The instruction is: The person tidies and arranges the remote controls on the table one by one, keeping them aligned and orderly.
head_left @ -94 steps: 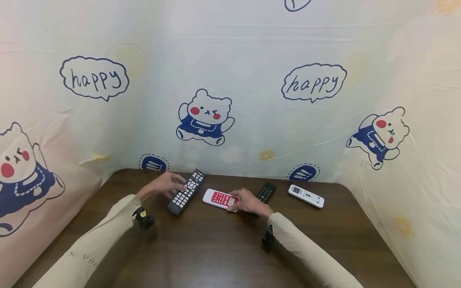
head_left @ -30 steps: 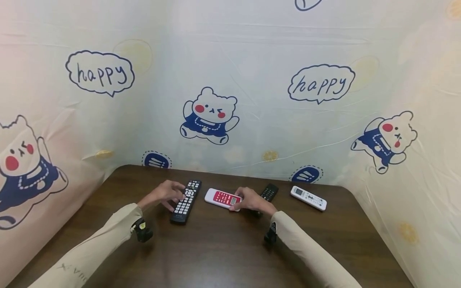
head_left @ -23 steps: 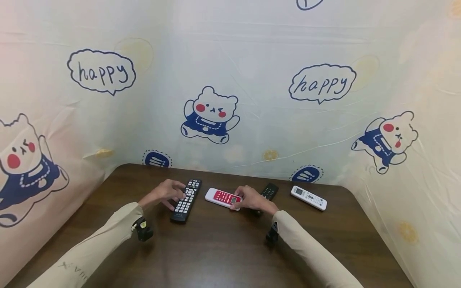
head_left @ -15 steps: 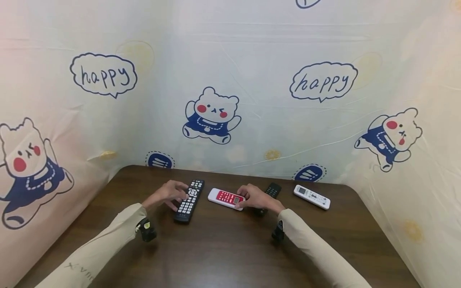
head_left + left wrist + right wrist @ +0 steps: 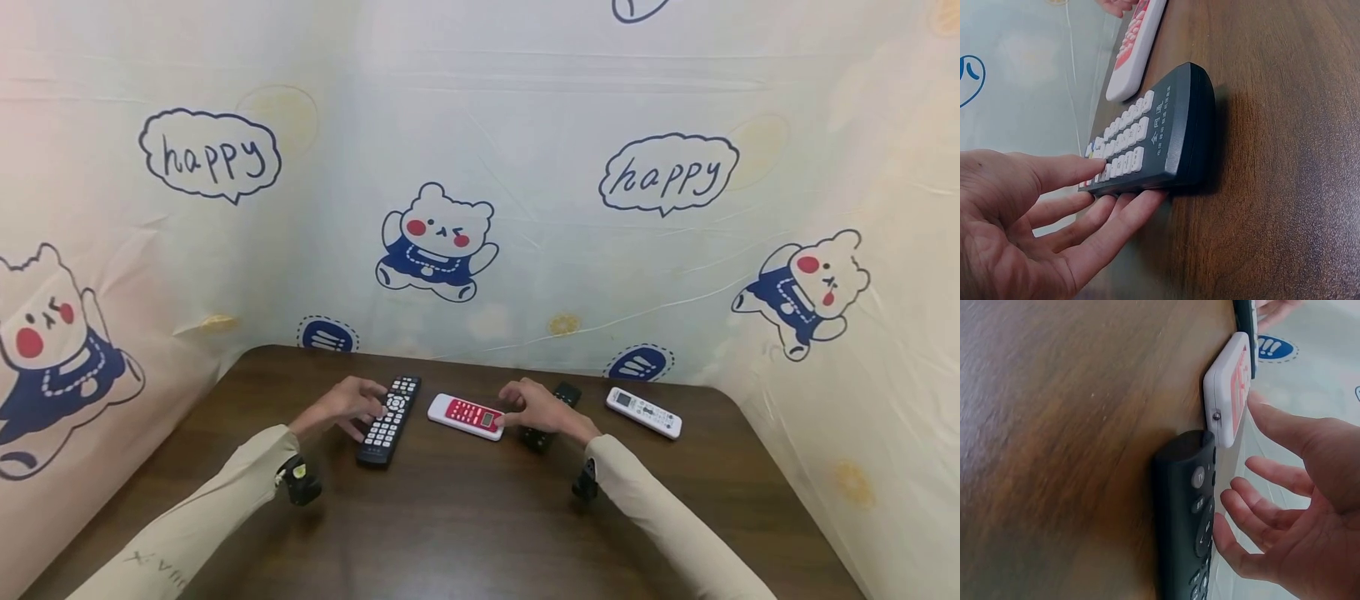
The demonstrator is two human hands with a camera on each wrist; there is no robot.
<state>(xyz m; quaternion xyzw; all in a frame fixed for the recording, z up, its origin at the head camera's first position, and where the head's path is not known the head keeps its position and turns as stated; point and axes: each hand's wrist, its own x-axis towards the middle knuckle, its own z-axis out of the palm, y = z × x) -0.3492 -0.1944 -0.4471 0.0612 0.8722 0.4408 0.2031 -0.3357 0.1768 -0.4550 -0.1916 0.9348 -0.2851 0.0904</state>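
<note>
My left hand (image 5: 347, 403) holds a long black remote control (image 5: 382, 442) with white buttons. In the left wrist view its thumb lies on the buttons and its fingers (image 5: 1122, 228) are along the side edge. The remote lies on the table. To its right is a white remote control with a red face (image 5: 467, 414). Beside that remote's right end, my right hand (image 5: 540, 407) has its fingers spread and loosely bent, gripping nothing; the thumb is at the remote's end, contact unclear. Below this hand lies a smaller black remote control (image 5: 1179, 506), partly hidden in the head view.
A white remote control (image 5: 643, 412) with a small screen lies farther right. All rest on a brown wooden table (image 5: 450, 525). A printed cloth (image 5: 540, 250) hangs behind the table and at both sides.
The long black remote has been turned more upright by my left hand since the oldest frame. My right hand has let go of the red-faced remote and moved slightly right.
</note>
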